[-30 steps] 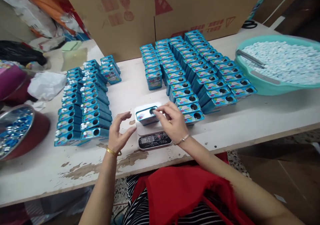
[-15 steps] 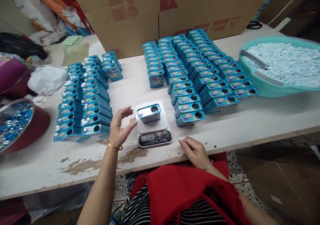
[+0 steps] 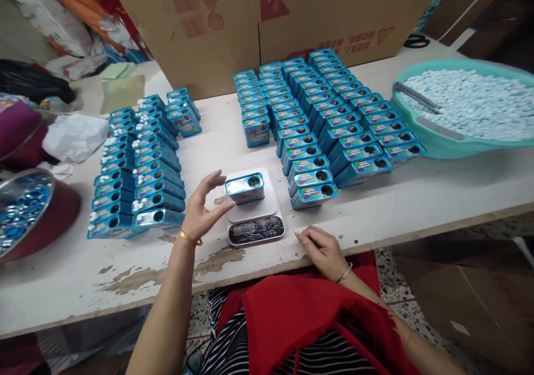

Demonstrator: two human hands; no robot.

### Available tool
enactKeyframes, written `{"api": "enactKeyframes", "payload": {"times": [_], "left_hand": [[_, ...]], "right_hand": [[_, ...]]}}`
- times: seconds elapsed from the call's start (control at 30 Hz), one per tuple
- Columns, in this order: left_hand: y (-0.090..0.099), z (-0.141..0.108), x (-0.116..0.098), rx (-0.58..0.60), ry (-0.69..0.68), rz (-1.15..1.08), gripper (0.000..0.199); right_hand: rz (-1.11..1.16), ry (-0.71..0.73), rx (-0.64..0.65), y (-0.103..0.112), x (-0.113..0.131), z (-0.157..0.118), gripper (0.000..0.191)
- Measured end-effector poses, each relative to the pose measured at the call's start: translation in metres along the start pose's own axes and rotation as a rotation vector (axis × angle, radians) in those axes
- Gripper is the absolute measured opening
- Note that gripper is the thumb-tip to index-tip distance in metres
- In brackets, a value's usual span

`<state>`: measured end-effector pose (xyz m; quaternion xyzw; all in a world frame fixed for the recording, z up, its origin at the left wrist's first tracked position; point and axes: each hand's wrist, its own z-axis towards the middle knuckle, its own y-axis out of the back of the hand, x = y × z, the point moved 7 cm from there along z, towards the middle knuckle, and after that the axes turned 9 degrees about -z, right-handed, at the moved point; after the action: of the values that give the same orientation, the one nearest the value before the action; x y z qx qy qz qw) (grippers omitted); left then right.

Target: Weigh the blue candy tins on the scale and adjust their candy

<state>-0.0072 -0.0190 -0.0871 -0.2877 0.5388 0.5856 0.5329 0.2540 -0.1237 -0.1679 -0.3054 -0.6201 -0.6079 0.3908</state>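
Observation:
A blue tin point(image 3: 245, 189) with a round hole in its lid stands on the white kitchen scale point(image 3: 255, 231), whose lit display faces me. My left hand point(image 3: 204, 205) is at the tin's left end, thumb and fingers spread apart around that end, with the fingertips at or very near its edge. My right hand point(image 3: 323, 250) rests on the table's front edge, right of the scale, its fingers curled together; whether anything small is inside is hidden. Just behind it stands the front tin point(image 3: 314, 195) of a large group with open holes.
Rows of blue tins point(image 3: 156, 186) stand at the left, several with white pieces on top. A turquoise basin point(image 3: 442, 138) of pale candies is at the right, a red bowl point(image 3: 67, 205) of blue wrapped pieces at the far left. A cardboard box point(image 3: 217, 58) stands behind.
My left hand has moved slightly right, closer to the tin on the scale. The display's digits have changed. The camera view has shifted a little; my right hand stays in place.

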Motion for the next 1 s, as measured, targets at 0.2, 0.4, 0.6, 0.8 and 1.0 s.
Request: {"api": "enactKeyframes", "payload": {"times": [0.2,0.4,0.6,0.8,1.0], "left_hand": [[0.017,-0.005,-0.003,-0.103,0.004,-0.025,0.056],[0.017,-0.004,-0.003,-0.109,-0.012,0.012,0.051],[0.014,-0.003,-0.004,-0.077,-0.019,0.034,0.049],[-0.001,0.008,-0.019,0.025,-0.066,0.130,0.056],[-0.029,0.029,-0.044,0.257,-0.164,0.330,0.052]], "right_hand": [[-0.008,0.011,-0.008,0.000,-0.001,0.000,0.029],[-0.009,0.034,-0.018,0.001,0.000,-0.001,0.027],[-0.025,0.056,-0.024,0.001,0.000,-0.002,0.026],[-0.005,0.084,-0.046,0.000,0.000,-0.002,0.025],[0.005,0.100,-0.057,-0.001,0.003,0.000,0.025]]}}
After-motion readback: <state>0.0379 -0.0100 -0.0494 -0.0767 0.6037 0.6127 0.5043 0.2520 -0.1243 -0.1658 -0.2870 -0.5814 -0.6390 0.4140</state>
